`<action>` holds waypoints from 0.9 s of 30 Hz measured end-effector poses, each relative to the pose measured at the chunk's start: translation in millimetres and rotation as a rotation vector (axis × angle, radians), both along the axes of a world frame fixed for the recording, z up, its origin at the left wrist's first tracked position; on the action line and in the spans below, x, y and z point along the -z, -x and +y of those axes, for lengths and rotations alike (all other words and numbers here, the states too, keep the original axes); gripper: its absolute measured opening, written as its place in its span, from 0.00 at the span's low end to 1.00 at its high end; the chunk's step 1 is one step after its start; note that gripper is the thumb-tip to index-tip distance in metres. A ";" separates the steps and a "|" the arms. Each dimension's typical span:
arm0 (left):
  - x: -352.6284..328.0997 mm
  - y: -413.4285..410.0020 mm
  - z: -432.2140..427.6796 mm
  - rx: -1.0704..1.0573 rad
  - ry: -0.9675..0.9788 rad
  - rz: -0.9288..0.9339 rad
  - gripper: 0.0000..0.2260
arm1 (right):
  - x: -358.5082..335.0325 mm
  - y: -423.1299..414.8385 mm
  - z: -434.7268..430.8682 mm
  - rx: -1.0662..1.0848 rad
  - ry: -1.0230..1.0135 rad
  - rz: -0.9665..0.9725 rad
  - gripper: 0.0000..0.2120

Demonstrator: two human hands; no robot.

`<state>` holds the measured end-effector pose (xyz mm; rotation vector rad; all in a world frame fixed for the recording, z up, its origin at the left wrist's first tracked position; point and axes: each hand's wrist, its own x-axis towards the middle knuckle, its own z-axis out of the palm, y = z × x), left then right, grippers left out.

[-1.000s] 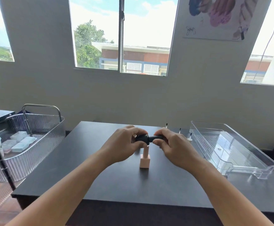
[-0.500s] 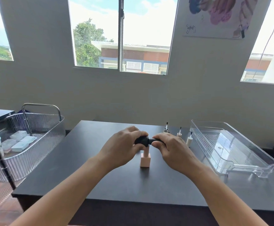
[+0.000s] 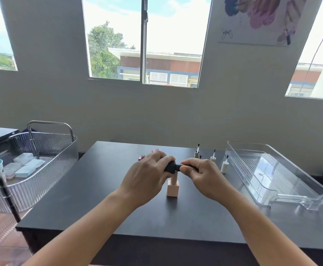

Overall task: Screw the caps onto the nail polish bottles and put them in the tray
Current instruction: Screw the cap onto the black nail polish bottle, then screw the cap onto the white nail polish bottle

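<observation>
Gripping a small black nail polish bottle point(image 3: 171, 167) w/ both hands, held sideways above a dark rectangular table point(image 3: 99, 198).
Left hand point(image 3: 147, 179) wraps the bottle body; right hand point(image 3: 204, 177) pinches its black cap end point(image 3: 183, 166). Under them a capped pale-pink square bottle point(image 3: 173, 188) stands upright on the table. Loose brush caps point(image 3: 213, 157) stand near the clear plastic tray point(image 3: 291, 189) at right; two pink open bottles point(image 3: 141, 157) sit behind the left hand.
</observation>
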<state>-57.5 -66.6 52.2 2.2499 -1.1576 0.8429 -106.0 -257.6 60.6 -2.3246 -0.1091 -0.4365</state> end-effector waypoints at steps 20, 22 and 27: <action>34.3 -34.3 17.2 -0.084 0.295 0.992 0.14 | 33.0 -18.1 -103.9 0.642 -0.163 0.184 0.07; 40.0 -36.5 18.1 -0.101 0.263 0.990 0.14 | 38.8 -25.2 -105.9 0.703 -0.133 0.211 0.09; 48.7 -37.5 19.4 -0.108 0.210 0.954 0.12 | 44.6 -40.2 -114.5 0.746 -0.065 0.249 0.17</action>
